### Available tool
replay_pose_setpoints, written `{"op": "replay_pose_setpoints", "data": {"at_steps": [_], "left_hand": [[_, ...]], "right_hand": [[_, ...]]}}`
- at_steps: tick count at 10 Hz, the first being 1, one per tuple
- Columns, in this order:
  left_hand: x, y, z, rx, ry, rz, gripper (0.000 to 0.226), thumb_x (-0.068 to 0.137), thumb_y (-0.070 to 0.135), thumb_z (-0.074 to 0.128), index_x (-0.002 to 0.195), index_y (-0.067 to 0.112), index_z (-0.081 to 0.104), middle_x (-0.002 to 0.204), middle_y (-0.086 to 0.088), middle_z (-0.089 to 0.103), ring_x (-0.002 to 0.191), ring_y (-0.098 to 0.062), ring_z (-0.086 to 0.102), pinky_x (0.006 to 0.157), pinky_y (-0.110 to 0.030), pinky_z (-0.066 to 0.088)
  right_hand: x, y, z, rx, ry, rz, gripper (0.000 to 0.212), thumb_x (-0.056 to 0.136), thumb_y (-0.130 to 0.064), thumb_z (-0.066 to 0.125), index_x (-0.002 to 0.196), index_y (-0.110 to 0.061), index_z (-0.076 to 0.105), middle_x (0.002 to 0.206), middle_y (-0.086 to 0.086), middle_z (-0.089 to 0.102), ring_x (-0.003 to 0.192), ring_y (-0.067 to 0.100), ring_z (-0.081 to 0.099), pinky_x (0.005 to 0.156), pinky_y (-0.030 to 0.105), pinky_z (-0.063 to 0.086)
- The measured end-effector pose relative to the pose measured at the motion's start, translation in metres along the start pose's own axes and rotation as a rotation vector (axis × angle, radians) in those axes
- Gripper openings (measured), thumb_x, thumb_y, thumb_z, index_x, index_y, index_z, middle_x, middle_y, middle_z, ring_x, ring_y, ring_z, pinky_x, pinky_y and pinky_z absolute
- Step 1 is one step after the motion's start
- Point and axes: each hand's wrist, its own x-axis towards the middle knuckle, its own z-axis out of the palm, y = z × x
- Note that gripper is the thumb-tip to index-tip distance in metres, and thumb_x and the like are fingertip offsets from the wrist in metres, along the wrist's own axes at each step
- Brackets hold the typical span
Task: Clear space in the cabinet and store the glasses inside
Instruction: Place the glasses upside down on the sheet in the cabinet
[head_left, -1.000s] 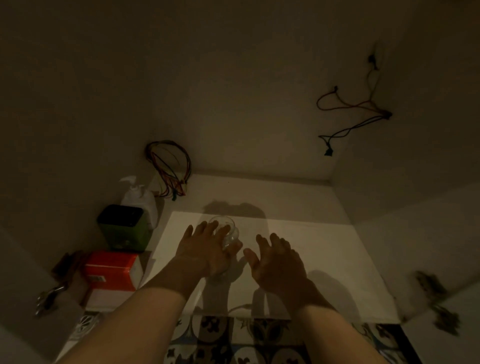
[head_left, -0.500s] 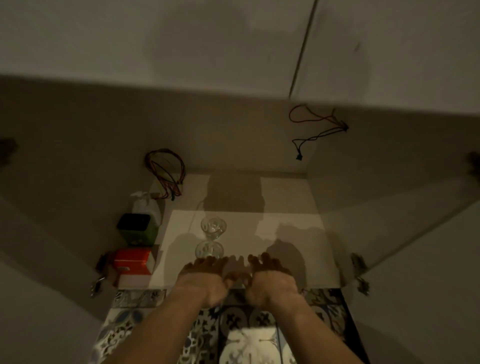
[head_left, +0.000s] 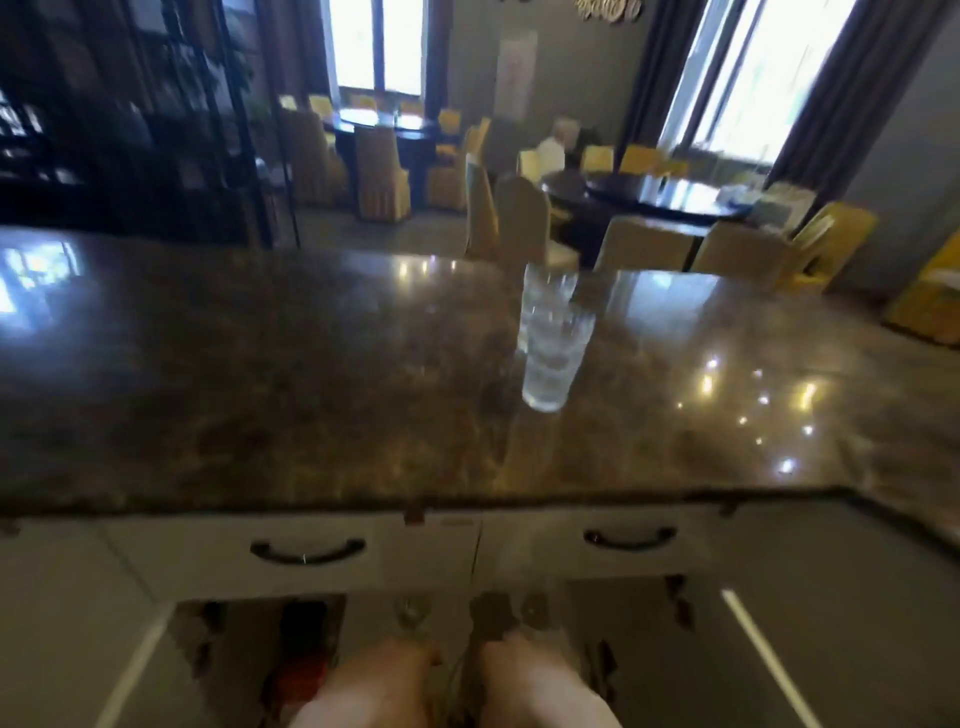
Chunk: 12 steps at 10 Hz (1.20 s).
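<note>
Standing on the dark marble counter (head_left: 260, 374), right of centre, two clear glasses (head_left: 551, 343) sit one just behind the other, touching or overlapping in the blur. Below the counter edge run two pale drawers, each with a dark handle: the left handle (head_left: 307, 552) and the right handle (head_left: 629, 538). Under them the cabinet (head_left: 613, 613) is open and dim; something red (head_left: 304, 670) lies at its left, and a stemmed glass (head_left: 412, 613) stands inside near the middle. At the bottom edge the left hand (head_left: 376, 680) and right hand (head_left: 535, 680) show only as blurred backs, side by side and apart; whether either is curled, slack or grasping anything I cannot tell. Yellow chairs (head_left: 644, 244) and round tables fill the room beyond.
</note>
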Motion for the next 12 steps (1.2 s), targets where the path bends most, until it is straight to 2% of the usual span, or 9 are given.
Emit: {"op": "replay_pose_setpoints", "data": {"at_steps": [1, 3, 4, 5, 6, 7, 9, 10, 12], "left_hand": [[-0.039, 0.026, -0.098, -0.039, 0.118, 0.134, 0.041, 0.093, 0.049, 0.052, 0.133, 0.04, 0.052, 0.134, 0.014, 0.059, 0.12, -0.013, 0.058, 0.096, -0.026, 0.046], [-0.041, 0.045, -0.249, -0.077, 0.414, 0.221, 0.047, 0.088, 0.046, 0.063, 0.133, 0.047, 0.049, 0.128, 0.02, 0.058, 0.11, -0.003, 0.057, 0.092, -0.027, 0.05], [-0.018, 0.052, -0.297, -0.092, 0.613, 0.266, 0.064, 0.09, 0.045, 0.062, 0.147, 0.042, 0.033, 0.144, 0.014, 0.046, 0.13, -0.01, 0.046, 0.107, -0.033, 0.042], [0.007, 0.067, -0.327, -0.088, 0.716, 0.301, 0.076, 0.091, 0.042, 0.062, 0.154, 0.039, 0.02, 0.161, 0.01, 0.024, 0.148, -0.013, 0.022, 0.12, -0.039, 0.022], [0.04, 0.084, -0.338, -0.016, 0.766, 0.283, 0.079, 0.094, 0.044, 0.058, 0.157, 0.038, 0.011, 0.166, 0.006, 0.011, 0.152, -0.015, 0.009, 0.122, -0.038, 0.011], [0.079, 0.096, -0.339, 0.005, 0.722, 0.28, 0.083, 0.094, 0.045, 0.056, 0.156, 0.041, 0.0, 0.167, 0.006, 0.006, 0.152, -0.017, 0.008, 0.122, -0.038, 0.012], [0.164, 0.113, -0.351, 0.181, 0.534, 0.233, 0.107, 0.085, 0.039, 0.074, 0.152, 0.05, -0.008, 0.166, 0.007, 0.0, 0.153, -0.021, 0.007, 0.122, -0.045, 0.019], [0.202, 0.129, -0.368, 0.303, 0.477, 0.245, 0.117, 0.079, 0.037, 0.081, 0.151, 0.053, -0.01, 0.166, 0.006, -0.004, 0.153, -0.022, 0.003, 0.122, -0.045, 0.019], [0.25, 0.159, -0.388, 0.521, 0.296, 0.339, 0.123, 0.076, 0.025, 0.084, 0.145, 0.063, -0.011, 0.165, 0.012, -0.012, 0.152, -0.02, -0.007, 0.121, -0.049, 0.015]], "right_hand": [[-0.089, -0.039, -0.086, -0.061, 0.186, -0.171, 0.043, 0.093, -0.045, 0.049, 0.132, -0.026, 0.054, 0.132, 0.011, 0.059, 0.124, 0.032, 0.056, 0.1, 0.043, 0.045], [-0.129, -0.063, -0.22, -0.051, 0.593, -0.232, 0.032, 0.095, -0.046, 0.048, 0.118, -0.028, 0.061, 0.118, 0.005, 0.065, 0.108, 0.028, 0.062, 0.089, 0.043, 0.049], [-0.125, -0.061, -0.256, -0.043, 0.8, -0.245, 0.041, 0.095, -0.046, 0.052, 0.13, -0.026, 0.053, 0.129, 0.004, 0.058, 0.119, 0.027, 0.055, 0.096, 0.043, 0.047], [-0.109, -0.05, -0.277, -0.059, 0.948, -0.249, 0.058, 0.095, -0.043, 0.056, 0.148, -0.027, 0.039, 0.154, 0.006, 0.04, 0.143, 0.027, 0.035, 0.115, 0.044, 0.036], [-0.084, -0.03, -0.284, -0.05, 0.957, -0.253, 0.069, 0.095, -0.041, 0.058, 0.155, -0.031, 0.024, 0.167, 0.005, 0.016, 0.154, 0.025, 0.009, 0.123, 0.044, 0.019], [-0.051, -0.007, -0.288, -0.066, 0.888, -0.245, 0.077, 0.093, -0.041, 0.059, 0.156, -0.033, 0.016, 0.168, 0.007, 0.005, 0.155, 0.027, 0.001, 0.124, 0.045, 0.015], [0.01, 0.035, -0.305, -0.107, 0.708, -0.309, 0.098, 0.084, -0.043, 0.073, 0.155, -0.039, 0.007, 0.168, 0.007, -0.004, 0.154, 0.029, -0.005, 0.122, 0.048, 0.015], [0.03, 0.049, -0.32, -0.1, 0.588, -0.4, 0.108, 0.081, -0.041, 0.077, 0.152, -0.049, -0.003, 0.168, 0.007, -0.011, 0.154, 0.029, -0.007, 0.12, 0.05, 0.02], [0.057, 0.066, -0.329, -0.124, 0.501, -0.611, 0.084, 0.092, -0.029, 0.067, 0.151, -0.044, 0.009, 0.166, 0.002, -0.001, 0.148, 0.033, 0.019, 0.111, 0.049, 0.038]]}}
